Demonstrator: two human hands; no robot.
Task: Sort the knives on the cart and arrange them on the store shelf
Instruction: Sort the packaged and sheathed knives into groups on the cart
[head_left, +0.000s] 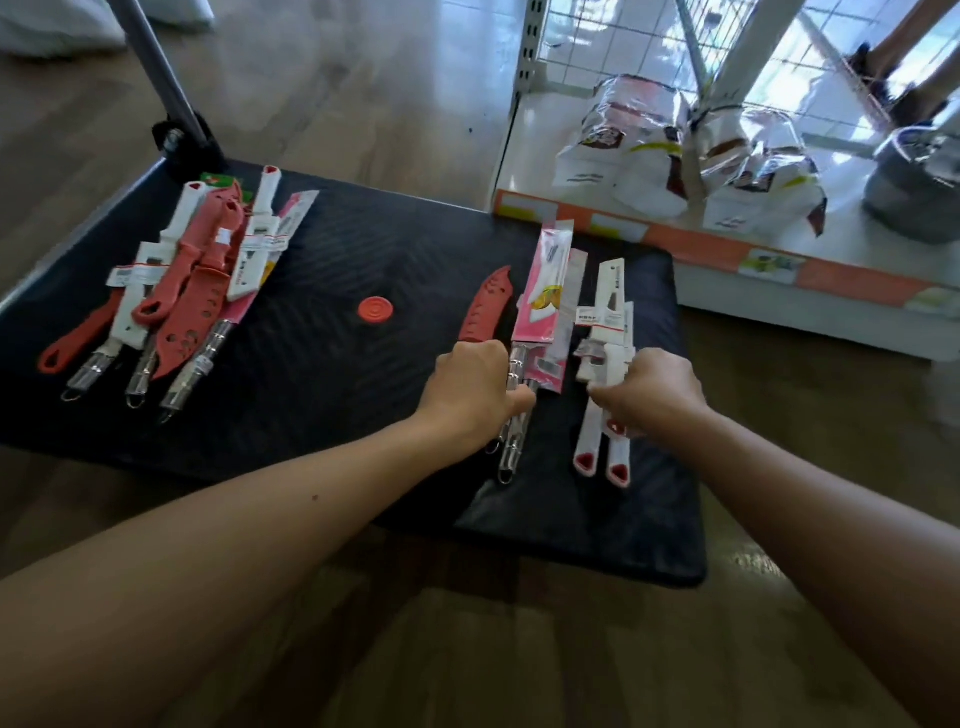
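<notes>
Risk first: both hands work w/ several packaged knives at once, so a loose pack could slide out and drop off the cart (322, 270) edge onto the floor, or sorted groups could get mixed again. Thin pink sleeves look slippery; steel handles could slip thru them.

Left hand (470, 397) is curled closed around the steel-handled knives (511, 415) in pink packaging (543, 306), near the cart's right side. A red sheathed knife (485, 306) lies just beside that hand; can't tell if it's touching. Right hand (649, 389) is closed over the white-handled knives (605, 436), gripping mid-length, handle ends poking toward the camera.

Unsorted pile (182, 280) (red, white, steel types mixed) sits well apart at the cart's left. Store shelf (737, 260) stands just beyond the cart's far right corner, w/ bagged goods (670, 156) on it; no knives there yet.
</notes>
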